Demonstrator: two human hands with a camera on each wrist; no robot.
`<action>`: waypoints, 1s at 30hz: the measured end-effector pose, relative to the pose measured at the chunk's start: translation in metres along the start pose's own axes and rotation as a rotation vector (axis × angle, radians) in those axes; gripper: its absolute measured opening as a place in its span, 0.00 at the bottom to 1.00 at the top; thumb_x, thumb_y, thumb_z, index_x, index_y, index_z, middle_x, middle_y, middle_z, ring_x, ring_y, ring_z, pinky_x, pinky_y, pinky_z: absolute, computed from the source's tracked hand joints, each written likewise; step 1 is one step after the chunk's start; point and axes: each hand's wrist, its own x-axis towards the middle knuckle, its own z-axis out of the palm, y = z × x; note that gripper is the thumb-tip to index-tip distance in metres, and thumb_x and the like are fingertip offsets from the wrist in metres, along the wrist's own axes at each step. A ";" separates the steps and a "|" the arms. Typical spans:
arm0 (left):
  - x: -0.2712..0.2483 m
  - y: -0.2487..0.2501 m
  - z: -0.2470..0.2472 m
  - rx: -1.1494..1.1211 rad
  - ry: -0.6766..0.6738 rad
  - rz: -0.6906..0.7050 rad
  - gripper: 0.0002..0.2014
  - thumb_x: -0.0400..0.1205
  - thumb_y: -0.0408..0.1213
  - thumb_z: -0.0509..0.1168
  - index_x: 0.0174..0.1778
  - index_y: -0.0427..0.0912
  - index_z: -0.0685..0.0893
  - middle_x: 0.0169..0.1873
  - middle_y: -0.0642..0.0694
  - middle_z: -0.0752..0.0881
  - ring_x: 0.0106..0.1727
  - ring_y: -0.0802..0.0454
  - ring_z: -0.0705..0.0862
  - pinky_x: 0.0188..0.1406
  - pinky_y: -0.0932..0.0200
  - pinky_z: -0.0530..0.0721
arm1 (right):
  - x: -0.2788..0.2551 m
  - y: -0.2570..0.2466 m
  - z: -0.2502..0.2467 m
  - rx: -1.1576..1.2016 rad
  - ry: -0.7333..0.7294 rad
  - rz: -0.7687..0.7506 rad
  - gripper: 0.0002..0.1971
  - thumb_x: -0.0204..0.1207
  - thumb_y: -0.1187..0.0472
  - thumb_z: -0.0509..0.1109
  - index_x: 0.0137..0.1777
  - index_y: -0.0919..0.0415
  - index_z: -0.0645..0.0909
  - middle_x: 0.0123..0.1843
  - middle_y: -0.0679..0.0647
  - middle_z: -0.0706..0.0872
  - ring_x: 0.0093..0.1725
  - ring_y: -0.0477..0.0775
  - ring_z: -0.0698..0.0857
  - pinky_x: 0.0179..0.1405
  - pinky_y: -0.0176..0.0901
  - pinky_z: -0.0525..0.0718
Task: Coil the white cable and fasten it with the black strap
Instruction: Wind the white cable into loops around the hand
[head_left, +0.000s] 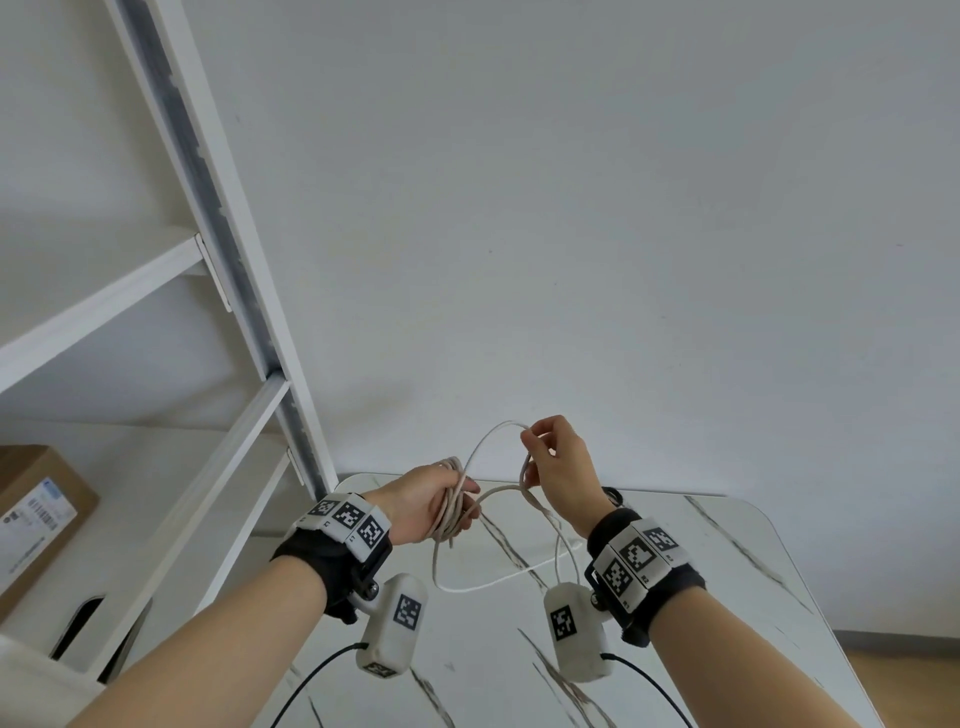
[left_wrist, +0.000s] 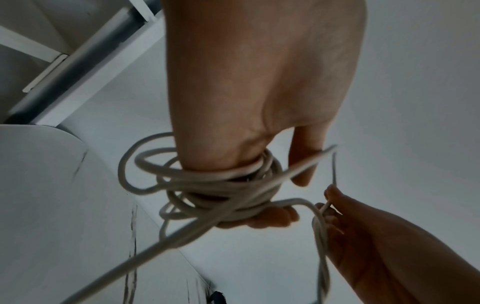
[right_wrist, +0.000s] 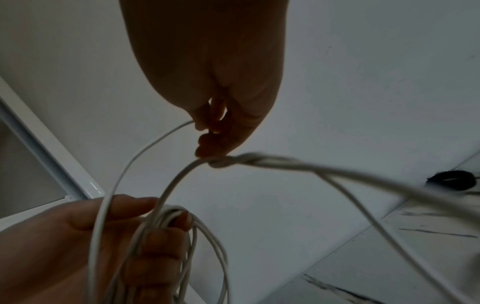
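While I look down from the head view, my left hand (head_left: 426, 501) has its grip closed around a bundle of loops of the white cable (head_left: 452, 512), held in the air above the far edge of the marble-pattern tabletop (head_left: 727, 571). From the left wrist view the loops go several times around the fingers (left_wrist: 270, 218) of this hand, and the thumb points down beside them. My right hand (head_left: 561, 467) is a little higher and just beside the left one. Its grip is a pinch of thumb and fingertips on one loose strand of the same cable, which arcs from the bundle up to this pinch. A second strand passes under the right hand's fingers, and in the right wrist view it seems twisted there, but the picture is blurred. More slack cable hangs down in a wide loop and lies on the tabletop between my wrists. A black strap (right_wrist: 451, 181) lies on the tabletop behind my right wrist, apart from the cable. On my left stands a white metal shelf rack (head_left: 228, 270) with a cardboard box (head_left: 36, 514) on it.
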 end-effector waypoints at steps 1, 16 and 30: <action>0.001 -0.001 -0.001 0.042 0.007 0.034 0.07 0.83 0.32 0.59 0.39 0.39 0.74 0.30 0.40 0.80 0.26 0.50 0.79 0.22 0.63 0.75 | -0.001 -0.001 -0.001 0.051 -0.021 0.009 0.04 0.82 0.61 0.62 0.49 0.62 0.73 0.35 0.56 0.79 0.29 0.54 0.83 0.45 0.58 0.89; 0.008 -0.004 0.000 0.382 0.150 0.242 0.14 0.79 0.39 0.69 0.30 0.39 0.75 0.23 0.44 0.75 0.24 0.52 0.72 0.21 0.60 0.66 | -0.013 -0.015 -0.008 0.134 -0.251 0.086 0.07 0.74 0.65 0.73 0.43 0.67 0.77 0.31 0.62 0.86 0.29 0.58 0.87 0.31 0.45 0.89; -0.010 0.007 0.002 0.303 0.024 0.156 0.13 0.85 0.40 0.61 0.35 0.39 0.79 0.16 0.51 0.65 0.16 0.57 0.61 0.21 0.64 0.63 | 0.004 0.025 -0.019 -0.340 -0.043 0.046 0.07 0.78 0.59 0.66 0.43 0.59 0.85 0.32 0.49 0.83 0.32 0.47 0.77 0.32 0.39 0.73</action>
